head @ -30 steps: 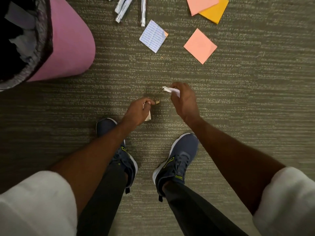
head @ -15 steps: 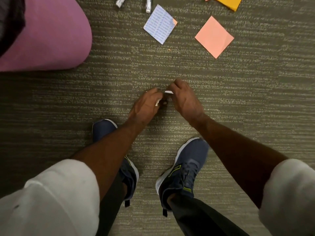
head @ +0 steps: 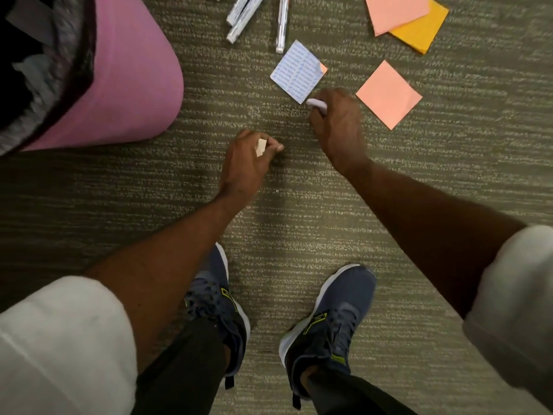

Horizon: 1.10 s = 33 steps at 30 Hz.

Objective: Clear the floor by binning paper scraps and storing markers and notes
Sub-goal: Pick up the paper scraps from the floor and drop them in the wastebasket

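My left hand [head: 250, 157] hovers low over the carpet, pinching a small pale paper scrap [head: 261, 146]. My right hand [head: 336, 124] is farther forward, closed on a white paper scrap [head: 317, 103] beside the corner of a blue-printed note [head: 296, 70]. A pink note [head: 387, 94] lies just right of that hand. A pink note [head: 395, 10] overlaps an orange one [head: 422, 28] at the top right. Several white markers [head: 242, 16] lie at the top, one marker [head: 282, 23] apart from the rest.
A pink bin [head: 119, 76] with a dark liner and paper scraps inside stands at the top left. My two dark blue shoes [head: 332, 316] stand on the grey-green carpet [head: 449, 175] below my hands.
My hands, close together half a second ago, have drawn apart. The right hand has moved forward and right toward the blue-printed note with its scrap. The view has shifted back toward the markers and bin.
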Each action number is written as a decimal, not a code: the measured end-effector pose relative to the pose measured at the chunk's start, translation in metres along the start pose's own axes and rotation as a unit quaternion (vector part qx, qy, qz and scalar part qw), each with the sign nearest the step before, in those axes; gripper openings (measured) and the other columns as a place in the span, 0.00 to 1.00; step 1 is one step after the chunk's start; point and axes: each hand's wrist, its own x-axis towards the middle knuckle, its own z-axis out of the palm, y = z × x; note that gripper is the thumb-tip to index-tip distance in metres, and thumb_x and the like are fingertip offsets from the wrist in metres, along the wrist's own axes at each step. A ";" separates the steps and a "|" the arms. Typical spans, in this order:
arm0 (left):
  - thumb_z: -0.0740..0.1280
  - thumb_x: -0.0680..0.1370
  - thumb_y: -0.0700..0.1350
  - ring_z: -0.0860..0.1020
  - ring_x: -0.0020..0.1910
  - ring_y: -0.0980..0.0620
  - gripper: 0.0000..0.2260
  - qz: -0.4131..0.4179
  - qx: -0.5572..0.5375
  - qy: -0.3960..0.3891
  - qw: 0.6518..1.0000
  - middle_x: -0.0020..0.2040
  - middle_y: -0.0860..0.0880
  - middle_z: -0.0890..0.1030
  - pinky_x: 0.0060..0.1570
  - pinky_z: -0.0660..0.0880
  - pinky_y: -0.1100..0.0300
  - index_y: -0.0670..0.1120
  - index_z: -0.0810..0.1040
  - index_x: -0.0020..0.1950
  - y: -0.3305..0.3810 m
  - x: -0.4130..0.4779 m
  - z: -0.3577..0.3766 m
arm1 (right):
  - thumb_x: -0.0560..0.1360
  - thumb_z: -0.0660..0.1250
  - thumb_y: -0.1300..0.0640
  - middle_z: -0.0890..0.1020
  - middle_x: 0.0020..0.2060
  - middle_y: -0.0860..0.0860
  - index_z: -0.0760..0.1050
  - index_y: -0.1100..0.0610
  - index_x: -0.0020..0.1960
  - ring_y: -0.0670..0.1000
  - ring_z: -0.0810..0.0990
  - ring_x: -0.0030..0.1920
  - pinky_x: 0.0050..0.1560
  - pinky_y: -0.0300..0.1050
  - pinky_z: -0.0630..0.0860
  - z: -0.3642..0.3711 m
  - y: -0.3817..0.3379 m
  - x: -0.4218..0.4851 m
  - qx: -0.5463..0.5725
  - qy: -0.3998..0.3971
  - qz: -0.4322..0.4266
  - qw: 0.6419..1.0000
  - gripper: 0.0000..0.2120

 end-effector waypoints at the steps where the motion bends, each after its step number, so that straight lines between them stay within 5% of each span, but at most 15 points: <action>1: 0.73 0.76 0.51 0.78 0.46 0.55 0.07 -0.007 -0.009 0.007 1.000 0.47 0.50 0.82 0.45 0.70 0.62 0.48 0.84 0.46 -0.001 0.002 -0.001 | 0.79 0.64 0.58 0.82 0.49 0.59 0.79 0.61 0.52 0.57 0.79 0.46 0.42 0.44 0.65 0.001 0.000 0.000 -0.005 0.004 0.006 1.000 0.08; 6: 0.74 0.75 0.50 0.80 0.49 0.53 0.07 -0.050 -0.039 0.026 0.998 0.48 0.50 0.84 0.52 0.77 0.54 0.46 0.84 0.46 -0.009 -0.001 -0.005 | 0.81 0.63 0.58 0.80 0.52 0.57 0.79 0.59 0.56 0.56 0.79 0.48 0.47 0.50 0.74 0.001 -0.003 -0.004 -0.044 -0.001 -0.004 0.999 0.09; 10: 0.74 0.75 0.50 0.81 0.49 0.48 0.08 -0.081 -0.070 0.014 0.994 0.49 0.48 0.84 0.50 0.80 0.45 0.45 0.84 0.47 -0.016 -0.010 -0.006 | 0.81 0.63 0.58 0.80 0.52 0.56 0.80 0.59 0.55 0.52 0.78 0.47 0.46 0.44 0.75 0.001 -0.001 -0.017 -0.014 -0.017 -0.015 1.000 0.09; 16: 0.74 0.75 0.52 0.79 0.45 0.54 0.06 -0.041 -0.008 -0.020 0.999 0.47 0.51 0.83 0.44 0.72 0.60 0.50 0.83 0.45 -0.025 -0.017 -0.006 | 0.81 0.64 0.58 0.80 0.52 0.55 0.79 0.59 0.55 0.50 0.77 0.46 0.44 0.37 0.67 -0.001 0.006 -0.011 -0.047 -0.057 -0.031 0.997 0.08; 21: 0.73 0.75 0.54 0.77 0.45 0.54 0.06 -0.039 0.000 -0.026 0.999 0.46 0.53 0.81 0.44 0.73 0.58 0.52 0.82 0.45 -0.026 -0.016 -0.007 | 0.79 0.66 0.58 0.80 0.50 0.55 0.79 0.59 0.54 0.50 0.75 0.44 0.42 0.41 0.68 -0.001 0.000 -0.006 -0.046 -0.069 -0.021 0.996 0.06; 25: 0.73 0.76 0.50 0.81 0.45 0.49 0.07 -0.094 -0.057 -0.061 0.992 0.47 0.51 0.82 0.45 0.81 0.51 0.47 0.82 0.45 -0.016 -0.021 -0.019 | 0.78 0.69 0.58 0.83 0.44 0.52 0.81 0.59 0.52 0.47 0.79 0.37 0.33 0.35 0.73 -0.010 -0.006 -0.027 0.046 -0.053 0.108 0.992 0.05; 29: 0.74 0.77 0.49 0.82 0.35 0.51 0.09 -0.174 -0.131 -0.059 0.974 0.49 0.44 0.85 0.26 0.74 0.68 0.44 0.82 0.50 0.014 -0.042 -0.051 | 0.78 0.68 0.64 0.80 0.38 0.52 0.78 0.54 0.45 0.49 0.76 0.35 0.32 0.43 0.72 -0.029 -0.025 -0.079 0.219 -0.064 0.279 0.933 0.06; 33: 0.72 0.78 0.51 0.82 0.31 0.55 0.10 -0.219 -0.186 -0.040 0.957 0.41 0.46 0.85 0.26 0.72 0.69 0.45 0.82 0.51 0.069 -0.067 -0.099 | 0.77 0.69 0.64 0.79 0.34 0.52 0.81 0.64 0.47 0.43 0.74 0.30 0.31 0.38 0.70 -0.072 -0.088 -0.112 0.275 -0.036 0.319 0.906 0.04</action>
